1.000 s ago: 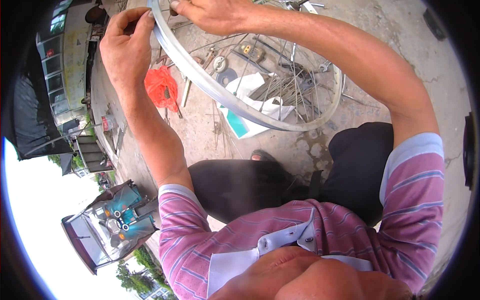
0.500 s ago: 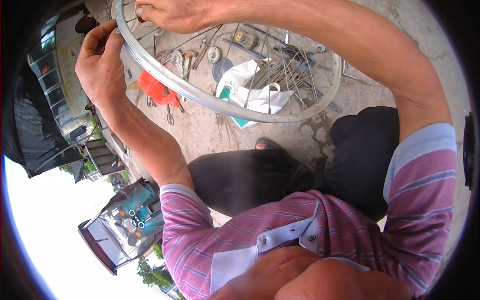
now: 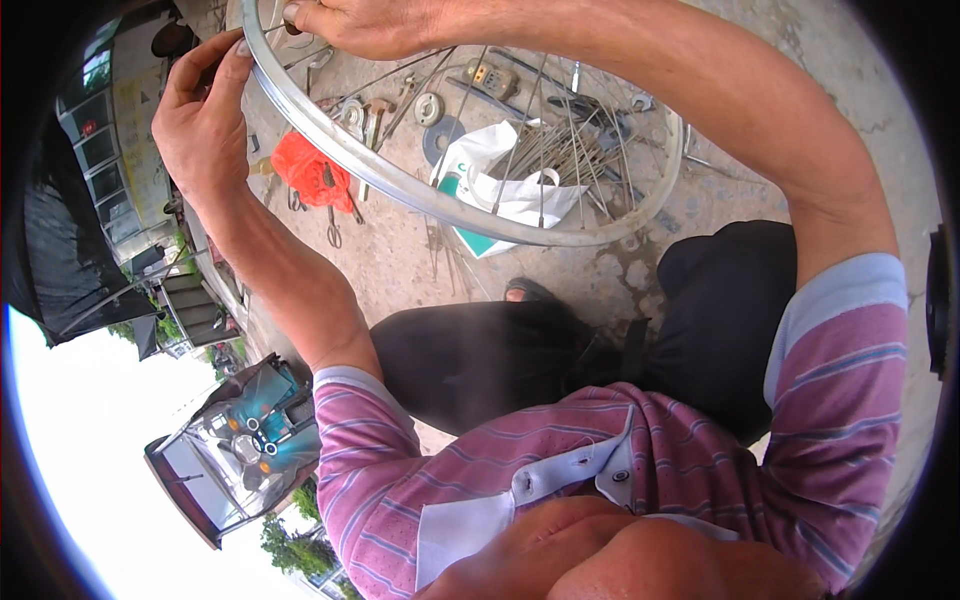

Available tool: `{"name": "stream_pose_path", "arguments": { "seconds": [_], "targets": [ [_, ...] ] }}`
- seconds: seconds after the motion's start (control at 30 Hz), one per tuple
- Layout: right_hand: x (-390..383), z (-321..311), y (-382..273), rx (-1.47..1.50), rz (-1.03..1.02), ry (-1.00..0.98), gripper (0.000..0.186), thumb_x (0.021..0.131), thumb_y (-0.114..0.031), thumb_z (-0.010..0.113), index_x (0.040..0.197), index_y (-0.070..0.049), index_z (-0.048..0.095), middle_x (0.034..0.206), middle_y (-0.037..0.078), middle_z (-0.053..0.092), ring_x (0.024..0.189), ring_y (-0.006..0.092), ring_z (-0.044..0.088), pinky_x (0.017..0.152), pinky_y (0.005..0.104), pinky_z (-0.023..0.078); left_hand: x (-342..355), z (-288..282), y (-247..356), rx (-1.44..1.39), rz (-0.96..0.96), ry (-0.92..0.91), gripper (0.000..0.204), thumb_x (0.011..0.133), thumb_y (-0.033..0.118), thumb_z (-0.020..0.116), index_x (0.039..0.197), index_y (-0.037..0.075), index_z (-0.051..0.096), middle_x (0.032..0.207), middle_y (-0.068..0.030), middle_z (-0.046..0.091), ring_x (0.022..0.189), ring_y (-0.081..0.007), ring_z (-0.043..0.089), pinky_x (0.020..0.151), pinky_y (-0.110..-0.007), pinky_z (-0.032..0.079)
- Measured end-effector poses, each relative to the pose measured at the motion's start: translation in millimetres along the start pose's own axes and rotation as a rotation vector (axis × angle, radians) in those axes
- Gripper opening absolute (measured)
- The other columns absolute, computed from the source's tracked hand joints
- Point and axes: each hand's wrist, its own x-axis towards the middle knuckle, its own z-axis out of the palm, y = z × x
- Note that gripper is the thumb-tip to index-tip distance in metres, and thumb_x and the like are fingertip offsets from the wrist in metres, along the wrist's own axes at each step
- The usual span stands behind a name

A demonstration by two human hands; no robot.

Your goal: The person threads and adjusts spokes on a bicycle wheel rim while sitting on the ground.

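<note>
Both hands, left (image 3: 200, 125) and right (image 3: 365, 22), grip a rim (image 3: 400, 185) above a white bag (image 3: 500, 185) and red bag (image 3: 315, 170).

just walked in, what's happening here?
A person in a pink striped shirt is crouched over a concrete floor, holding a spoked metal wheel rim up in front of them. The left hand grips the rim's outer edge; the right hand rests on its top, fingers at the rim. Below the wheel lie a white plastic bag with loose spokes, a red rag and scattered hand tools.
</note>
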Motion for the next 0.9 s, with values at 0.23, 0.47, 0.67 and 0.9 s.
{"name": "stream_pose_path", "arguments": {
  "seconds": [0.23, 0.47, 0.67, 0.9],
  "targets": [
    [-2.2, 2.0, -3.5, 0.019, 0.020, -0.010, 0.030, 0.100, -0.026, 0.048, 0.106, 0.001, 0.061, 0.097, 0.030, 0.068, 0.094, 0.0491, 0.065, 0.083, 0.0549, 0.051, -3.4, 1.0, 3.7, 0.088, -0.019, 0.004, 0.024, 0.092, 0.012, 0.079, 0.113, 0.000, 0.076, 0.103, -0.0056, 0.074, 0.094, -0.0121, 0.066, 0.087, -0.023, 0.050],
    [0.0, 1.7, 0.7, -0.024, 0.011, -0.026, 0.031, 0.101, -0.026, 0.047, 0.107, 0.001, 0.060, 0.098, 0.030, 0.068, 0.095, 0.0495, 0.065, 0.085, 0.0553, 0.051, 0.1, -2.9, -4.2, 0.118, 0.046, 0.000, 0.022, 0.092, 0.012, 0.077, 0.110, -0.001, 0.076, 0.096, -0.0037, 0.074, 0.088, -0.0088, 0.064, 0.082, -0.022, 0.050],
    [-1.2, 0.8, -2.2, 0.025, 0.027, -0.016, 0.031, 0.101, -0.026, 0.047, 0.106, 0.002, 0.061, 0.096, 0.031, 0.067, 0.094, 0.0496, 0.065, 0.084, 0.0556, 0.051, -2.8, 2.7, 4.6, 0.018, 0.010, 0.000, 0.021, 0.092, 0.013, 0.078, 0.108, 0.000, 0.077, 0.095, -0.0027, 0.074, 0.087, -0.0088, 0.064, 0.080, -0.022, 0.050],
    [0.0, 0.3, -1.2, 0.017, 0.033, -0.029, 0.031, 0.101, -0.026, 0.047, 0.106, 0.001, 0.061, 0.096, 0.030, 0.067, 0.093, 0.0486, 0.066, 0.084, 0.0546, 0.051, -2.7, 3.5, 1.3, 0.142, 0.008, 0.042, 0.021, 0.091, 0.011, 0.078, 0.108, 0.000, 0.077, 0.097, -0.0044, 0.074, 0.088, -0.0095, 0.065, 0.081, -0.023, 0.050]
  ]
}}
